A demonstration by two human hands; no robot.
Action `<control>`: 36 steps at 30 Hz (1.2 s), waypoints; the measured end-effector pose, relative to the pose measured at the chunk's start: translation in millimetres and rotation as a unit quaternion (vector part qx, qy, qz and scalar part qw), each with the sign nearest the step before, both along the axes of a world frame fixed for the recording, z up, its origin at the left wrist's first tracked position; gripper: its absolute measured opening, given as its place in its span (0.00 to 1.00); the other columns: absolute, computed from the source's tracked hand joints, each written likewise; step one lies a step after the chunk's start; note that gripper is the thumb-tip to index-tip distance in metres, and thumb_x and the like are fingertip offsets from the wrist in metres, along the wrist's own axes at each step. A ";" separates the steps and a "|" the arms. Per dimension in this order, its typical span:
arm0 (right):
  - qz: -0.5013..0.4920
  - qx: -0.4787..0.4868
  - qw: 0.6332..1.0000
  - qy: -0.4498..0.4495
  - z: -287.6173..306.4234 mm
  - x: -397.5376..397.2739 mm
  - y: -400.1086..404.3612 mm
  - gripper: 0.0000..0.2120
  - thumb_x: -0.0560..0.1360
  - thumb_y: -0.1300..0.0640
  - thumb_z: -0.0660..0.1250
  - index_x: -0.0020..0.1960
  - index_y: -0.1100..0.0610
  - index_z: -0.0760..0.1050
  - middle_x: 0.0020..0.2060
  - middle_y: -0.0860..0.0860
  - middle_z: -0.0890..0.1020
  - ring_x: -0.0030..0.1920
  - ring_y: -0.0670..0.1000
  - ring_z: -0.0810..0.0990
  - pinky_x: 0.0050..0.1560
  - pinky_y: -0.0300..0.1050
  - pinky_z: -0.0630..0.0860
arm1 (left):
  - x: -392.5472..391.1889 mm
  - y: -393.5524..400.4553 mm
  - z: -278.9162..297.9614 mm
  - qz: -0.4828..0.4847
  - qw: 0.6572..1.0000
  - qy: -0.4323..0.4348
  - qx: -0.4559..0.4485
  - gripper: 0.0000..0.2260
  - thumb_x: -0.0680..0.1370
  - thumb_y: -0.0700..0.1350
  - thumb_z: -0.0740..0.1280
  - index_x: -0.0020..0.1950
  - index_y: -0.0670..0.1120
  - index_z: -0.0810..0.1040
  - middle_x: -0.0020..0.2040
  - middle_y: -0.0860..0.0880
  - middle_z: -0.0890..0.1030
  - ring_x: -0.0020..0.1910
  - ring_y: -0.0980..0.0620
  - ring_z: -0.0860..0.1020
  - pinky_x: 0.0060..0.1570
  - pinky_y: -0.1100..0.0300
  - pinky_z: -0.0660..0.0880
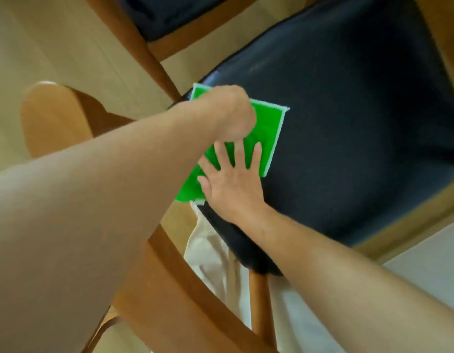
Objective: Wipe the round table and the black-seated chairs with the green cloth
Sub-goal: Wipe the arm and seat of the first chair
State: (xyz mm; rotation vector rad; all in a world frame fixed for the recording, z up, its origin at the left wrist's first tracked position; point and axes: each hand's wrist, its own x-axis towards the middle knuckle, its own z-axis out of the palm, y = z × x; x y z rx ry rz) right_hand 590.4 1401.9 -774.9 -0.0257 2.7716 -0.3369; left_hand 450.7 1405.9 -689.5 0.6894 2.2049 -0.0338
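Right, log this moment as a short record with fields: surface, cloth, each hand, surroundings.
surface: black chair seat on a wooden frame
cloth: green cloth, white-edged, lying flat on the seat near its edge
left hand: left hand on the cloth's far part, fingers curled under; whether they pinch the cloth is hidden
right hand: right hand flat, fingers spread, pressing the cloth's near part onto the seat
surroundings: second black-seated chair beyond; pale wooden floor; white fabric below the seat edge
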 end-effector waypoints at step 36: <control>-0.416 0.061 0.907 0.014 -17.1 -120.6 192.9 0.28 0.81 0.43 0.43 0.79 0.45 0.44 0.79 0.55 0.42 0.77 0.66 0.41 0.69 0.76 0.43 | 6.3 -27.9 -80.8 0.127 0.970 -0.018 -0.205 0.64 0.62 0.55 0.80 0.73 0.36 0.32 0.76 0.35 0.40 0.76 0.37 0.47 0.71 0.42 0.56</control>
